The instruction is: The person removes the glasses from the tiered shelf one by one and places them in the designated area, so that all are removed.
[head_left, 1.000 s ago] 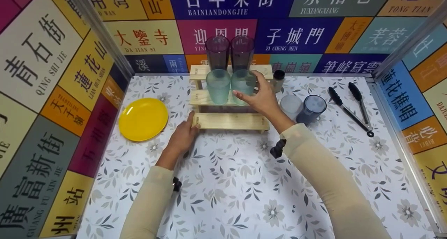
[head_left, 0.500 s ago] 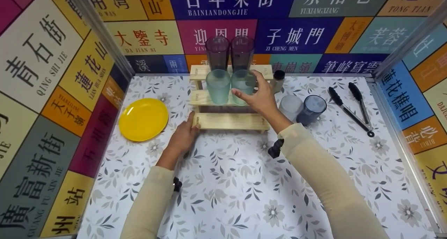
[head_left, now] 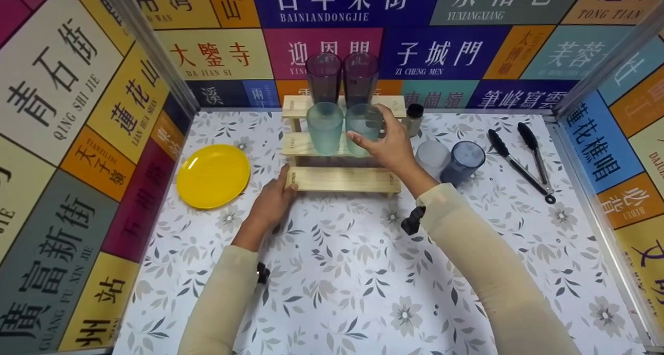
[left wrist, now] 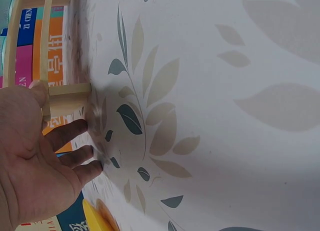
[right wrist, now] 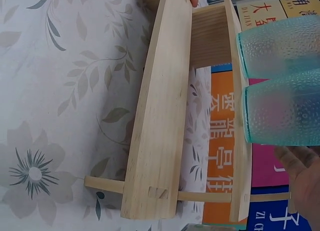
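My left fingers (head_left: 284,175) still pinch the wooden rack's (head_left: 342,180) lowest shelf end; almost nothing has shifted this past second, so I judge I'm steadying things. Rightward, on the middle shelf, stands the right-hand green cup (head_left: 361,120), translucent and pebbled, gripped by my widely curved right fingers (head_left: 360,140).

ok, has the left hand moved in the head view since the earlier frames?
No, not visibly: the left hand stays at the left end of the lowest shelf.
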Action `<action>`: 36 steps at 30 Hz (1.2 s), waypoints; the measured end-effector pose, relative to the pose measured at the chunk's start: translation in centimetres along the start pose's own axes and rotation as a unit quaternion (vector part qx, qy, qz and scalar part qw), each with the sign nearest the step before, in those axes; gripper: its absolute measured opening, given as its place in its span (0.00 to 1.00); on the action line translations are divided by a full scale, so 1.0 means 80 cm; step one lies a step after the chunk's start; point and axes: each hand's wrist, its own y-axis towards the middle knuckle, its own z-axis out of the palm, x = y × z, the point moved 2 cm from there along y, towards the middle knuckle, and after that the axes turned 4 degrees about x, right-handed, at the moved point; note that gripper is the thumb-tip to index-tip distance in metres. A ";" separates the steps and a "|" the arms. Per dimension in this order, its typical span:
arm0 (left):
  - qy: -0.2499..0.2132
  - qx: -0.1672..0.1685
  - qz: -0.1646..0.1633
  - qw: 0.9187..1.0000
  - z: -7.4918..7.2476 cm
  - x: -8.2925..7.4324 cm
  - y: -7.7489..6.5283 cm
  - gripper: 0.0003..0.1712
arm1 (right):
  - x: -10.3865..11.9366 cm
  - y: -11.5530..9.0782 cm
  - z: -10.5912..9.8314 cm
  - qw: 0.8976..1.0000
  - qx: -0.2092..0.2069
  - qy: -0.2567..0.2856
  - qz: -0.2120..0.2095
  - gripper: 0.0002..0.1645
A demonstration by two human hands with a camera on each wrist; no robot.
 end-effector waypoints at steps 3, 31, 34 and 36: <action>0.001 -0.003 0.004 1.000 0.000 -0.001 0.000 0.41 | -0.002 -0.002 -0.005 1.000 0.010 0.000 0.006 0.55; 0.012 -0.018 0.029 0.999 0.000 0.001 0.001 0.41 | -0.024 -0.030 -0.068 0.999 -0.015 -0.030 0.001 0.52; 0.012 -0.023 0.035 0.999 -0.001 0.000 0.001 0.40 | -0.025 -0.033 -0.076 0.999 -0.018 -0.027 -0.003 0.50; 0.013 -0.024 0.037 0.999 0.000 0.001 0.001 0.41 | -0.026 -0.034 -0.081 0.999 -0.023 -0.026 -0.006 0.49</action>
